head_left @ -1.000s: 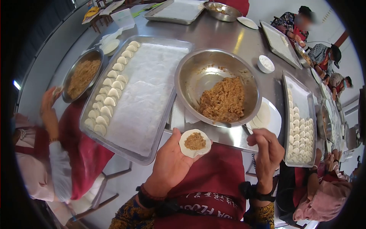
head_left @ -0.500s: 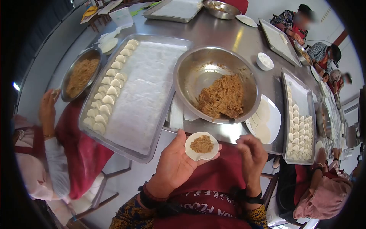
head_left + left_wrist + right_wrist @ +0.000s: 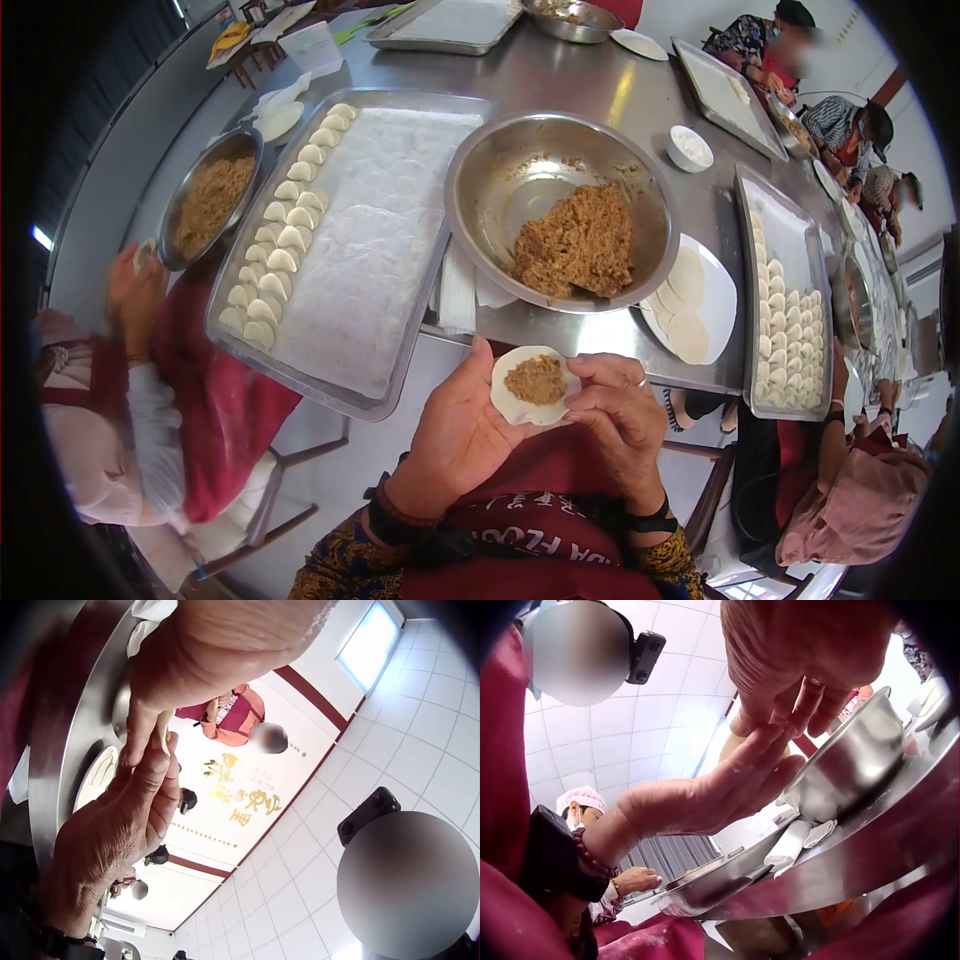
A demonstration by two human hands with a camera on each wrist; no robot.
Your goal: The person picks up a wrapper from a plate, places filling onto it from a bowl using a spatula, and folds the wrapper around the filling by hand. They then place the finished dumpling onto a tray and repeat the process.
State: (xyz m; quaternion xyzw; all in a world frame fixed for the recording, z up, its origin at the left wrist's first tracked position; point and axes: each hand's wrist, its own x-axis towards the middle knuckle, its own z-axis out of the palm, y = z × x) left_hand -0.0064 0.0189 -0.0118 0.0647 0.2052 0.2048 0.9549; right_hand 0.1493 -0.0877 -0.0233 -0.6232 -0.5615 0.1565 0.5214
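A round dumpling wrapper (image 3: 508, 397) with a mound of minced filling (image 3: 536, 380) in its middle lies across the fingers of my upturned left hand (image 3: 450, 430). That hand's fingers are extended beneath the wrapper, mostly hidden by it, and its thumb points up beside the edge. My right hand (image 3: 618, 420) pinches the wrapper's right edge between thumb and fingers. In the left wrist view the wrapper (image 3: 162, 733) appears edge-on between the two hands. A large steel bowl (image 3: 480, 180) of filling stands just beyond my hands.
To the left, a metal tray (image 3: 370, 260) holds folded dumplings (image 3: 280, 260) along one side. A white plate (image 3: 715, 310) with wrappers (image 3: 686, 335) sits right of the bowl. Farther right is another tray (image 3: 790, 220) of dumplings. A neighbour's hand (image 3: 135, 290) works beside a second bowl (image 3: 250, 165).
My right hand has come left from beside the bowl and plate to the wrapper and now pinches its edge. The left hand has shifted slightly right with the filled wrapper.
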